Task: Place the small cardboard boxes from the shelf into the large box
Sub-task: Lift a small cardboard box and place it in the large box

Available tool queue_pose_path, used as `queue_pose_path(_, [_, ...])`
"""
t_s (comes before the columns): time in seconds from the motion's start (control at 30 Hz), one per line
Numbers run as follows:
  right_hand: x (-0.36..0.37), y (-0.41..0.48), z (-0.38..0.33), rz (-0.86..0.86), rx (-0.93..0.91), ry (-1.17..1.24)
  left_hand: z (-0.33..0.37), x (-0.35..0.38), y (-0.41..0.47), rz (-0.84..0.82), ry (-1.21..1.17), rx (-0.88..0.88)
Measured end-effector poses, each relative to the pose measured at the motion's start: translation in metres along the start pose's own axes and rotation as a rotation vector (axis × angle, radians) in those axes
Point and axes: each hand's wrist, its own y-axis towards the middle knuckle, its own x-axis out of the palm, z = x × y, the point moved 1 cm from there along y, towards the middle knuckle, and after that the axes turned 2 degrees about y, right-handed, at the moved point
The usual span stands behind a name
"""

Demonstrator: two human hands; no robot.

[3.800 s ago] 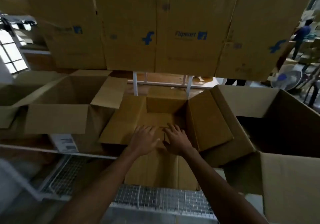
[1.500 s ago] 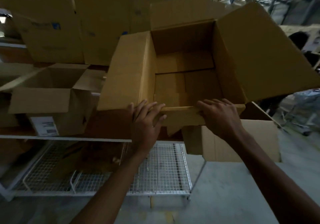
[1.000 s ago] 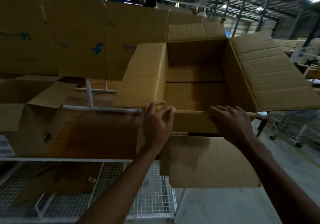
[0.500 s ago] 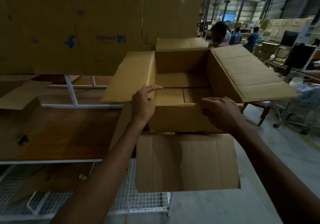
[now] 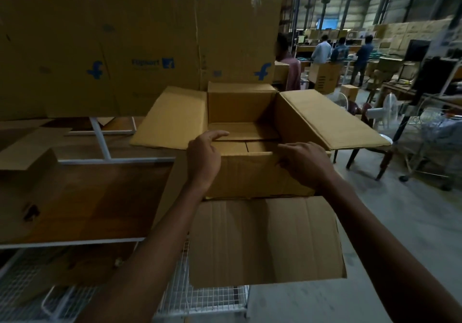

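An open brown cardboard box hangs in the air in front of me, off the right end of the shelf. Its four flaps are spread out and its inside looks empty. My left hand grips the near wall at its left corner, fingers hooked over the rim. My right hand holds the same near wall at its right corner. The near flap hangs down toward me.
A wooden shelf board on a white frame lies at left, with a wire mesh shelf below. Flat printed cartons stand behind. Several people, a chair and fans stand on the concrete floor at right.
The box came up off the shelf in both hands and swung to the right, past the shelf's end. In the last half second it sank slightly and my view turned right.
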Motion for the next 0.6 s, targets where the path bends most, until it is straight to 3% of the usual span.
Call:
queue_pose_path(0.37, [0.043, -0.002, 0.014, -0.135, 0.047, 0.06, -0.025, 0.026, -0.006, -0.148, -0.036, -0.14])
queue_pose_path(0.6, [0.098, -0.034, -0.005, -0.297, 0.095, 0.11, -0.062, 0.043, -0.052, -0.266, 0.106, -0.248])
